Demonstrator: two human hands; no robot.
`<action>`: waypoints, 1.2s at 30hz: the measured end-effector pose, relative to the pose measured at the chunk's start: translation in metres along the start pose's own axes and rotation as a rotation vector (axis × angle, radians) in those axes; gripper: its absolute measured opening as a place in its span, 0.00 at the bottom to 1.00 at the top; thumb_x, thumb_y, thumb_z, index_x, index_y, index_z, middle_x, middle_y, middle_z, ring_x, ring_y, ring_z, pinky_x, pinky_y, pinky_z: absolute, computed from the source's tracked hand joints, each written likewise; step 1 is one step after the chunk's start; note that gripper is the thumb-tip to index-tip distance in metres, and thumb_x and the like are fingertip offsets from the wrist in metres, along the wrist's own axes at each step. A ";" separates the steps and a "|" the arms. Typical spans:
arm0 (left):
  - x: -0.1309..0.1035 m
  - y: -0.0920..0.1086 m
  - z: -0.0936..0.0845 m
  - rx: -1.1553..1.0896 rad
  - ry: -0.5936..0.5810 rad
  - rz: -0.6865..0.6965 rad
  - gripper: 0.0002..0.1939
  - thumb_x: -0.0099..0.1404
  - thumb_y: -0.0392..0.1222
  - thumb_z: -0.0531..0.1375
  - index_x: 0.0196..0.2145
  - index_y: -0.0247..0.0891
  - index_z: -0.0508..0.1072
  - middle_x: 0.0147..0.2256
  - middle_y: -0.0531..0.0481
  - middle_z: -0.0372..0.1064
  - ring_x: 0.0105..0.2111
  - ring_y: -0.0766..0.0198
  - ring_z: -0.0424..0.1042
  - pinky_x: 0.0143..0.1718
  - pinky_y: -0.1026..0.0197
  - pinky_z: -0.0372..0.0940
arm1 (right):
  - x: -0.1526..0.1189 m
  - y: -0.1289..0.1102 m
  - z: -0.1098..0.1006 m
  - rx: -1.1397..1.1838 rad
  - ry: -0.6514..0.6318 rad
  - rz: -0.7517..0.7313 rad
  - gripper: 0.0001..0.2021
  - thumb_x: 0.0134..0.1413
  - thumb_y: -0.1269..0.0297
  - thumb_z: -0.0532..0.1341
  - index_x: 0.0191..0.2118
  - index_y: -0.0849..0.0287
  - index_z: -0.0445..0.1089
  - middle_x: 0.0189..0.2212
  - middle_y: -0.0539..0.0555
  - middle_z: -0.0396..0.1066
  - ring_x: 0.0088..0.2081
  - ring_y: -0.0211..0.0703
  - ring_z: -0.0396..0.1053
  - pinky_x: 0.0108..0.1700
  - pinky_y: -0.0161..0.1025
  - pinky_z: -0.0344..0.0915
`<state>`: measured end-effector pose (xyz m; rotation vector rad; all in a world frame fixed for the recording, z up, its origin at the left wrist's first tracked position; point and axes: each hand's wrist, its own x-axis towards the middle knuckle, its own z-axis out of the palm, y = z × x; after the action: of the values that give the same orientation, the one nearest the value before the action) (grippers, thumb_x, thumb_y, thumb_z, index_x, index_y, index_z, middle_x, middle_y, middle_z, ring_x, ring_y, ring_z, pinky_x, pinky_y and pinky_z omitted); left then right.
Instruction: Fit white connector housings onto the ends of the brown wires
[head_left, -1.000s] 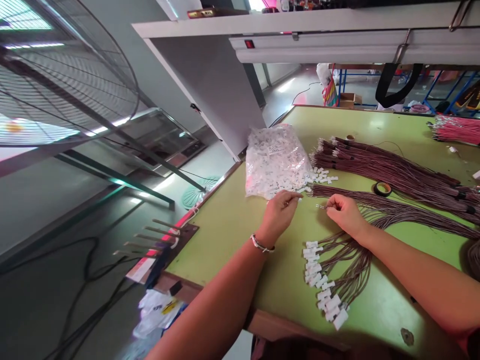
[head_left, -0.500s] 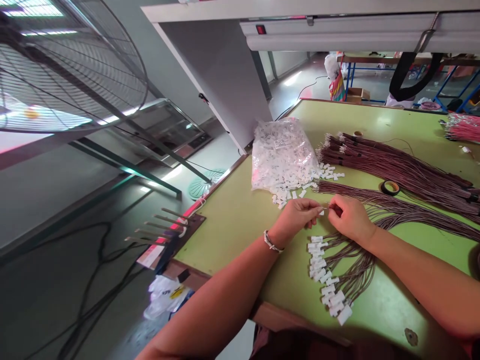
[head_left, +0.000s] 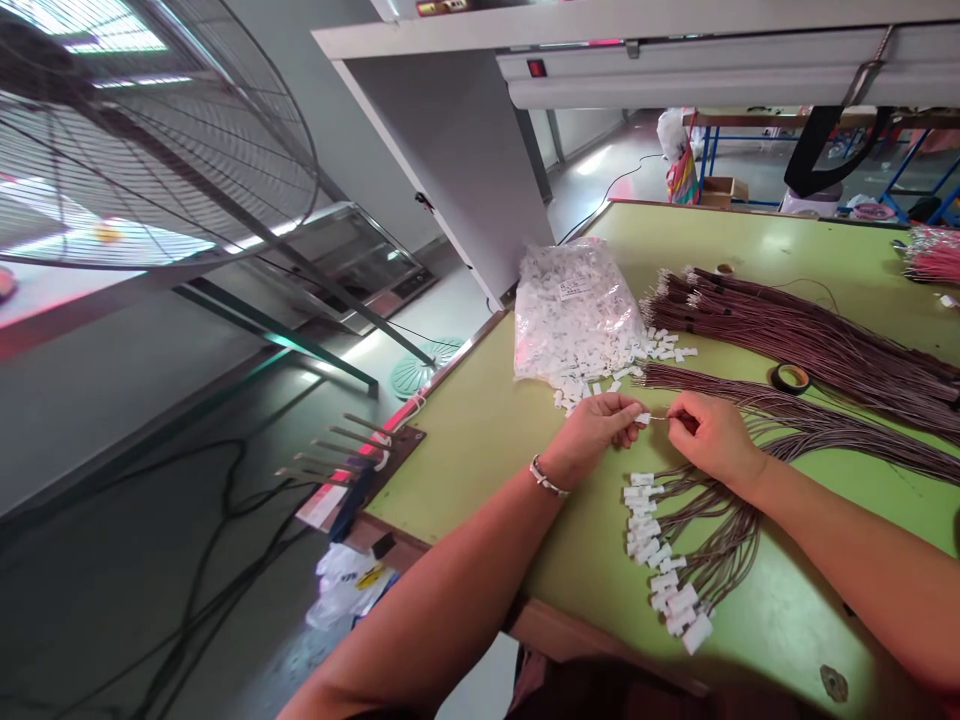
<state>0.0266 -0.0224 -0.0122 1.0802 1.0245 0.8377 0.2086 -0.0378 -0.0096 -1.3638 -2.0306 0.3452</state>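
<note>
My left hand (head_left: 600,432) pinches a small white connector (head_left: 643,419) between thumb and fingertips. Just to its right, my right hand (head_left: 709,435) is closed on a thin wire (head_left: 660,418) whose end meets the connector. How deep the wire sits in it is too small to tell. Below my hands lies a fanned row of brown wires (head_left: 731,545) tipped with white connectors (head_left: 643,520). A clear bag of white connectors (head_left: 576,310) lies beyond my left hand, with loose ones spilled at its mouth.
Thick bundles of brown wire (head_left: 810,325) stretch across the green table (head_left: 465,430). A tape roll (head_left: 790,378) lies beside them. A rack with metal prongs (head_left: 390,460) is at the left edge. A large fan (head_left: 165,150) stands left.
The camera view has shifted slightly, moving the scene right. The white connector now shows more clearly in my left fingertips, with the wire stretched between my hands.
</note>
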 end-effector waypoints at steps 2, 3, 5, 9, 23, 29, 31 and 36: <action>0.000 0.000 -0.001 -0.020 -0.006 -0.010 0.18 0.52 0.51 0.64 0.30 0.30 0.74 0.18 0.52 0.67 0.17 0.74 0.64 0.20 0.70 0.58 | 0.000 -0.001 -0.001 -0.057 -0.013 -0.012 0.03 0.44 0.70 0.55 0.25 0.57 0.66 0.20 0.48 0.67 0.22 0.36 0.61 0.27 0.33 0.52; 0.000 0.000 -0.001 -0.027 -0.010 -0.008 0.19 0.52 0.52 0.63 0.30 0.30 0.74 0.19 0.51 0.68 0.18 0.73 0.65 0.21 0.69 0.60 | 0.000 -0.001 -0.001 -0.083 -0.014 -0.014 0.03 0.45 0.70 0.55 0.25 0.58 0.65 0.20 0.48 0.67 0.23 0.37 0.61 0.27 0.34 0.51; -0.001 0.000 0.000 -0.011 -0.017 0.011 0.19 0.51 0.51 0.65 0.33 0.30 0.75 0.21 0.50 0.70 0.20 0.71 0.67 0.25 0.67 0.63 | 0.000 0.000 -0.001 -0.125 -0.001 -0.019 0.03 0.46 0.70 0.55 0.26 0.58 0.65 0.20 0.49 0.67 0.23 0.37 0.61 0.27 0.34 0.51; -0.003 0.001 0.005 0.138 0.059 0.080 0.17 0.47 0.43 0.67 0.35 0.31 0.75 0.19 0.52 0.70 0.20 0.70 0.67 0.26 0.65 0.64 | -0.001 0.001 0.000 -0.176 0.039 -0.096 0.04 0.49 0.70 0.54 0.27 0.58 0.65 0.22 0.51 0.68 0.26 0.39 0.63 0.29 0.35 0.53; 0.001 -0.005 0.011 0.060 0.001 0.067 0.15 0.47 0.44 0.67 0.29 0.30 0.72 0.17 0.52 0.69 0.17 0.72 0.66 0.22 0.68 0.62 | -0.002 0.000 0.007 0.074 -0.068 0.011 0.04 0.48 0.70 0.55 0.28 0.59 0.66 0.22 0.50 0.70 0.25 0.37 0.64 0.29 0.33 0.56; 0.000 -0.003 0.012 0.069 -0.007 0.062 0.15 0.48 0.45 0.67 0.29 0.30 0.72 0.17 0.52 0.69 0.17 0.72 0.66 0.22 0.68 0.62 | 0.000 0.002 0.003 0.144 -0.059 0.043 0.05 0.44 0.71 0.55 0.23 0.58 0.65 0.17 0.47 0.65 0.20 0.33 0.58 0.25 0.31 0.53; 0.000 -0.003 0.012 0.075 -0.013 0.059 0.15 0.47 0.45 0.67 0.28 0.31 0.71 0.17 0.53 0.69 0.17 0.72 0.66 0.21 0.68 0.61 | 0.000 0.002 0.003 0.123 -0.061 0.030 0.05 0.44 0.71 0.55 0.22 0.58 0.65 0.16 0.46 0.63 0.19 0.33 0.56 0.24 0.32 0.52; 0.001 -0.006 0.013 0.089 -0.010 0.053 0.14 0.47 0.43 0.67 0.27 0.31 0.71 0.16 0.53 0.68 0.16 0.72 0.66 0.21 0.68 0.62 | -0.001 0.003 0.010 0.117 -0.064 0.033 0.06 0.43 0.71 0.54 0.21 0.59 0.66 0.14 0.46 0.61 0.18 0.33 0.54 0.23 0.32 0.50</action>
<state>0.0396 -0.0268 -0.0168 1.1903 1.0366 0.8354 0.2049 -0.0361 -0.0192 -1.3303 -2.0080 0.5202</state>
